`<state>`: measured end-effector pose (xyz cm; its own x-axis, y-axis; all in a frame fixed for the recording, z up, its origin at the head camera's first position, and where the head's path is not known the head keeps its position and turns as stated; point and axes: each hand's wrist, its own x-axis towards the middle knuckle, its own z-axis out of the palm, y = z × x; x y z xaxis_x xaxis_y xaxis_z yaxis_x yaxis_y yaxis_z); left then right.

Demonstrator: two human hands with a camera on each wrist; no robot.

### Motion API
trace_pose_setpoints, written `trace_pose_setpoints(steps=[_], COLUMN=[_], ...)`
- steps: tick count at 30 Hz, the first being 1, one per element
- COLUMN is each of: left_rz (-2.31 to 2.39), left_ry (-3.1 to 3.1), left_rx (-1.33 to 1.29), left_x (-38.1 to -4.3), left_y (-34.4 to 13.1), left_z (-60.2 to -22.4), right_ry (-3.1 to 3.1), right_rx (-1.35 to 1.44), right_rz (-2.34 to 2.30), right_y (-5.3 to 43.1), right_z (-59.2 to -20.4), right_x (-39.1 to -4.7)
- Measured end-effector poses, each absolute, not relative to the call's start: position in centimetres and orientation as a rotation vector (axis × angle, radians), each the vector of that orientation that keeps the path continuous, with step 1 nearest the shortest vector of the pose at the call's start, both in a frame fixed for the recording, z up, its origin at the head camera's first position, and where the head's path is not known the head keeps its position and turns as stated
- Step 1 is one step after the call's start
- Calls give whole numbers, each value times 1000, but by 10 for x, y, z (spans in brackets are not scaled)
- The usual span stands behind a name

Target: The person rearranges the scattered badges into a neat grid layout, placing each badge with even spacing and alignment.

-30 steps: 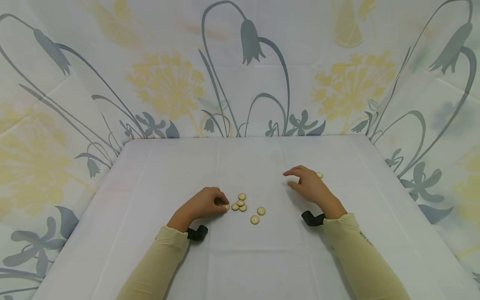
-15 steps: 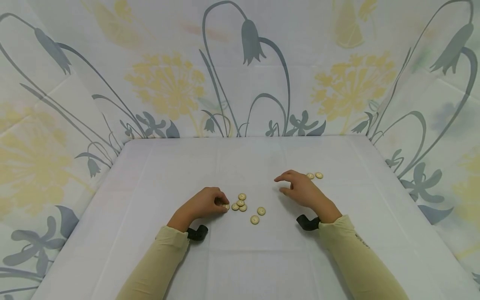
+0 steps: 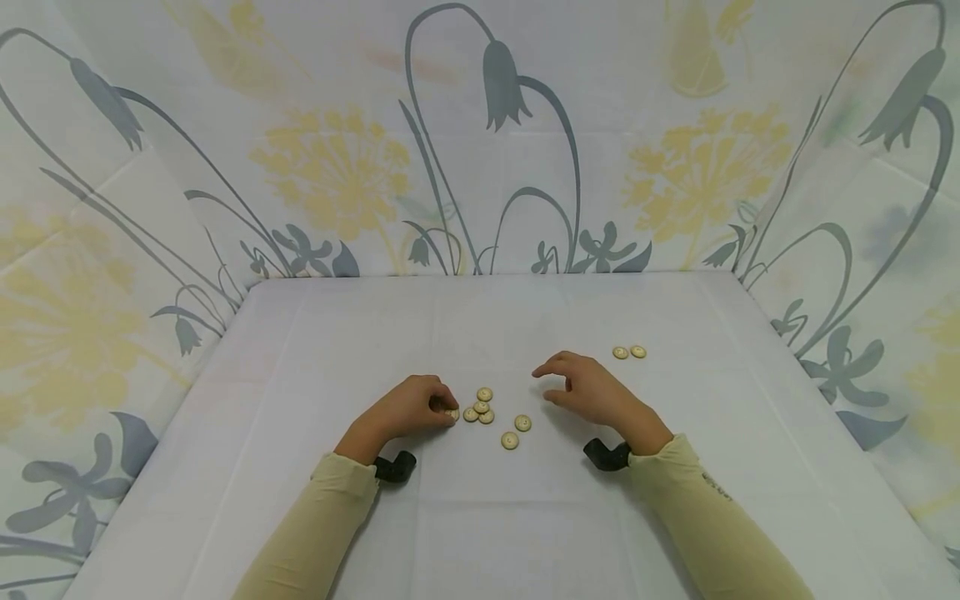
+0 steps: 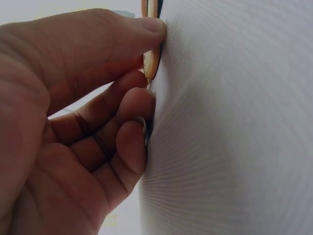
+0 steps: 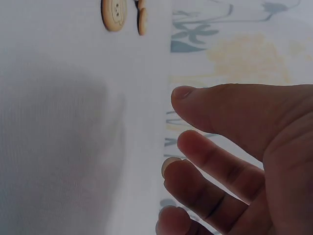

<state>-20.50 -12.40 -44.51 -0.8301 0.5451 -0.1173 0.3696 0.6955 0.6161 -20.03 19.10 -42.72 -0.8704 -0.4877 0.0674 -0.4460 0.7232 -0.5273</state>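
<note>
My left hand is low at the table, left of a small cluster of wooden buttons. Its thumb and fingers pinch one round wooden button, held close to the cloth and mostly covered by the thumb. My right hand hovers right of the cluster, thumb and fingers apart and nothing between them. Nearest to it lie two loose buttons, one upper and one lower. In the right wrist view a button with small holes shows past the thumb.
A white cloth covers the table. Two more buttons lie side by side behind my right hand. Flower-patterned fabric rises at the back and both sides. Each wrist carries a black camera mount.
My right hand has moved left and toward me, uncovering the two buttons at the back right. The left hand has stayed in place with its button.
</note>
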Motion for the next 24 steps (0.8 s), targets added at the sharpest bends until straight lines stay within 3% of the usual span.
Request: trace_pose_setpoints(steps=[24], left_rz=[812], left_ry=[2647], left_rx=[760], left_x=[-205], left_y=[-123], left_z=[-441], right_ry=[2738], right_rx=[-857], right_rz=[-717], right_y=[167], right_z=[-431], right_x=[-186])
